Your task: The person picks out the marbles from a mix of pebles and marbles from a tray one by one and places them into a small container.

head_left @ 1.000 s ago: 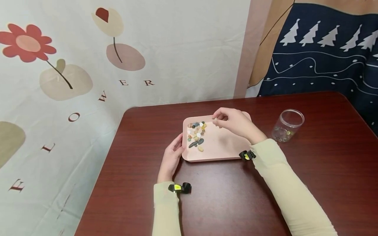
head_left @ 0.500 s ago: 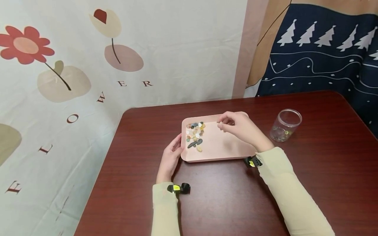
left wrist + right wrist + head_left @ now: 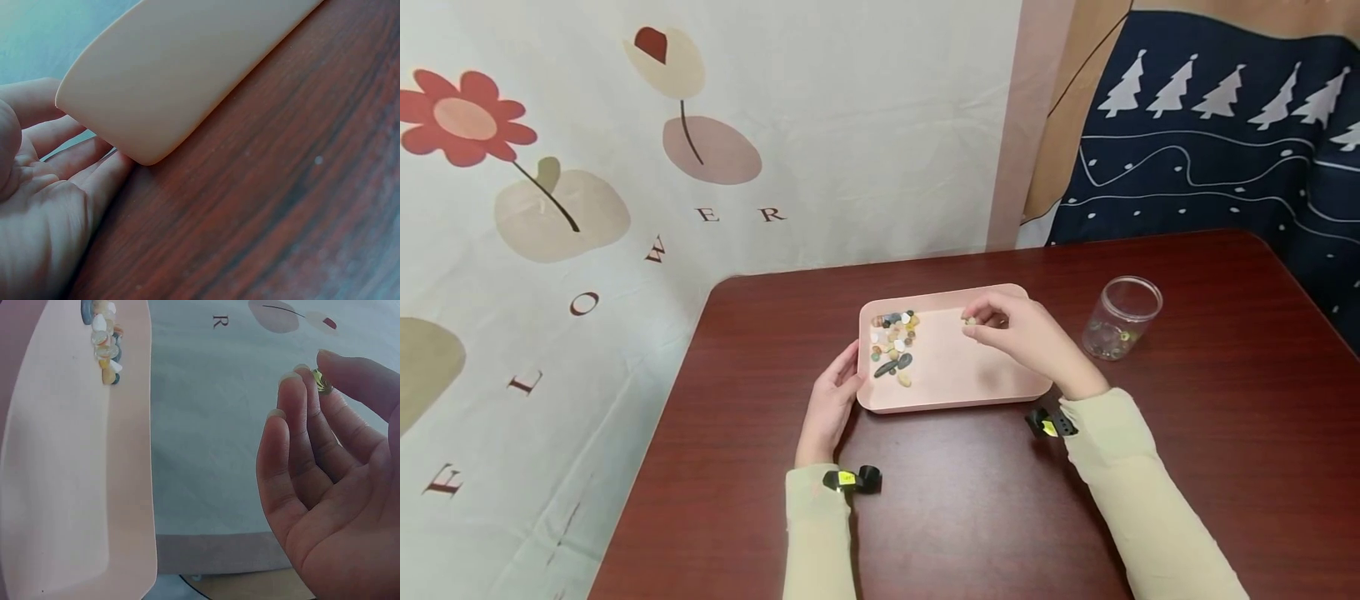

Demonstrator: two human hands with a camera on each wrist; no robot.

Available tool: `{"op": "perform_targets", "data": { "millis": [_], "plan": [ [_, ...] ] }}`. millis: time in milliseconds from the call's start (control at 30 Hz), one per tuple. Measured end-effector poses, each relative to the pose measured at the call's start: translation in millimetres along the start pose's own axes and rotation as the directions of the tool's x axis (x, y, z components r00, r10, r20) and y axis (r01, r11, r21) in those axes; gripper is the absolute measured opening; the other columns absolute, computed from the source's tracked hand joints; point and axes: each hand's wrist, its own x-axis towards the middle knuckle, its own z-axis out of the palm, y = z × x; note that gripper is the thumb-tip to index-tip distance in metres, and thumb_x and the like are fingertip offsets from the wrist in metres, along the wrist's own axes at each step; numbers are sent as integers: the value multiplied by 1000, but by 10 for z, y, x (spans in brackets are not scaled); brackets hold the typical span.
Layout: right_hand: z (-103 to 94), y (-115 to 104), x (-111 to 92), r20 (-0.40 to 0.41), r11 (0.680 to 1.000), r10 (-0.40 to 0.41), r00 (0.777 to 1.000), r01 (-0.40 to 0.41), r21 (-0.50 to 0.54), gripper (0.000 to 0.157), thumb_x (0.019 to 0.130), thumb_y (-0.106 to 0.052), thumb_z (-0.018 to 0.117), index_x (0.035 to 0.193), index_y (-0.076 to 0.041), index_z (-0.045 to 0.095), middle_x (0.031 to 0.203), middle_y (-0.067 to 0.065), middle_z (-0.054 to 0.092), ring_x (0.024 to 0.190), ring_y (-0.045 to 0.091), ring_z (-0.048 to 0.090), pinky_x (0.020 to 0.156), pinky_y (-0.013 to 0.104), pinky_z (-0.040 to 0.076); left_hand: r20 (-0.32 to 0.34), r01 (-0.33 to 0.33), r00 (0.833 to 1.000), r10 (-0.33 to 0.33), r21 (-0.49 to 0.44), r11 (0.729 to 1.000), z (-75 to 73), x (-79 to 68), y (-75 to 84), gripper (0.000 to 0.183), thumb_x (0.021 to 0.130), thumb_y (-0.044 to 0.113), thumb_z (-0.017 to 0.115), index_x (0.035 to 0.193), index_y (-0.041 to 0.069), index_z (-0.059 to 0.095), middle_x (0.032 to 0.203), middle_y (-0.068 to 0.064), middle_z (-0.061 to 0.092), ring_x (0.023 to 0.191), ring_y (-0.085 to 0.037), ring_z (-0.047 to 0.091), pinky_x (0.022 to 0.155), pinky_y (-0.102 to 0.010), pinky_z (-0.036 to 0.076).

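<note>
My right hand, raised above the right half of the pink tray, pinches a small yellow-green glassy bead between thumb and fingertips. In the right wrist view its other fingers are loosely bent. At the tray's left side my left hand holds the edge, thumb at the rim and fingers along the outer wall. The left wrist view shows those fingers against the tray corner. Pebbles and beads of several colours lie along the tray's left end, with dark flat stones among them.
Right of the tray, a clear jar stands uncovered on the brown wooden table, with a few small pieces at its bottom. A printed curtain hangs right behind the table's back edge.
My right hand has moved right across the tray, away from the pebbles, with the yellow-green bead in its fingertips. My left hand keeps its hold on the tray. The camera view has shifted slightly.
</note>
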Motion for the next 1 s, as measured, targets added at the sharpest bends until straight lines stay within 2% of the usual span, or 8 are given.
{"op": "perform_targets", "data": {
  "millis": [433,700,867,1000],
  "plan": [
    [-77,59,-176,-46,997,80,996,-79,23,28,79,-39,65,97,-18,63,84,-4,59,79,11,54,73,32,46,22,3,1000,-3,-7,1000,-3,31,-1,51,87,-6,47,135,8,39,139,-4,36,125,-9,34,98,-24,33],
    [-112,93,-230,-55,996,85,995,-84,27,28,80,-42,62,97,-21,62,85,-4,60,81,11,54,74,33,45,32,25,999,-25,-4,1000,-6,27,9,52,88,-5,45,137,7,34,142,-5,30,127,-10,29,98,-23,31],
    [-160,113,-261,-81,991,128,988,-125,46,34,77,-48,62,99,-22,62,86,-4,60,81,11,54,75,33,44,12,20,1000,-20,4,1000,-6,17,3,51,88,-6,45,137,7,35,141,-5,32,127,-11,30,98,-23,32],
    [-194,133,-298,-102,990,134,986,-128,66,33,77,-46,63,100,-22,61,87,-4,60,81,9,54,77,32,45,6,10,1000,-10,8,1000,-6,10,0,51,87,-5,46,136,7,37,140,-4,34,126,-9,32,98,-23,32]
  ]
}}
